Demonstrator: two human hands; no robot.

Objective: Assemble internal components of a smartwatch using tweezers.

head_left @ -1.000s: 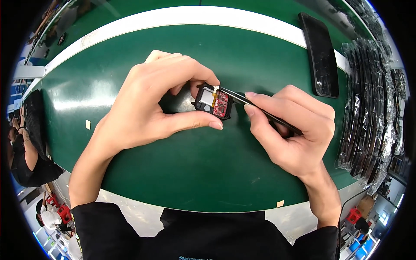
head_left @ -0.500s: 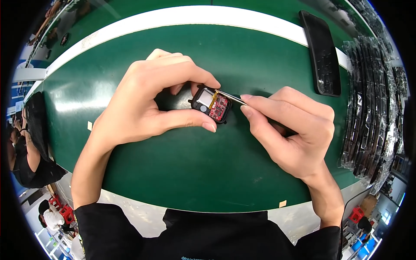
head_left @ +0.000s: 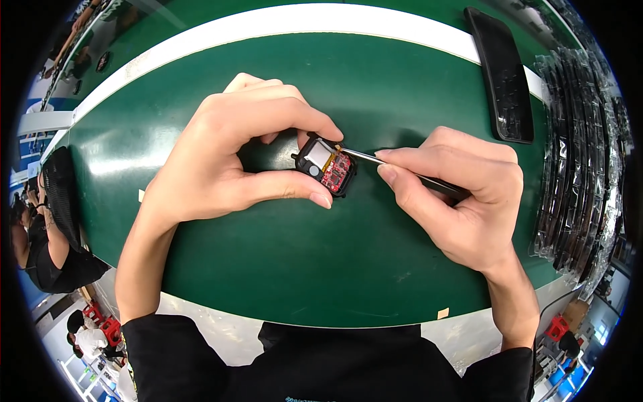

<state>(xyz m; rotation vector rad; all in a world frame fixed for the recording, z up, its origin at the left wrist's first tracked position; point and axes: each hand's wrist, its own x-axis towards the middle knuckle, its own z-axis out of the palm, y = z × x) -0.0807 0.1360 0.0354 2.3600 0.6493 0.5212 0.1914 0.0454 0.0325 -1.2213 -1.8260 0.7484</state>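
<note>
Black case [head_left: 326, 167] between hands: left hand [head_left: 218, 157] pinches its edges, right hand [head_left: 465, 194] grips tweezers [head_left: 364, 157], tips at its upper corner.

blue lettering [head_left: 307, 399] on black shirt [head_left: 341, 362], illegible

The wearer's hands number two, one left hand [head_left: 218, 157] and one right hand [head_left: 465, 194]. There is one small black case [head_left: 302, 163], with one red circuit board [head_left: 337, 173] and one silver battery [head_left: 319, 157] in it, and one pair of tweezers [head_left: 365, 157]. The table [head_left: 321, 261] is one, the white bar [head_left: 301, 19] one, the flat black slab [head_left: 502, 80] one. Two pale paper scraps [head_left: 443, 313] show, and three red stools [head_left: 111, 330]. At least three other people [head_left: 50, 251] can be counted. The plastic-wrapped strips [head_left: 579, 167] are several, too overlapped to number.
</note>
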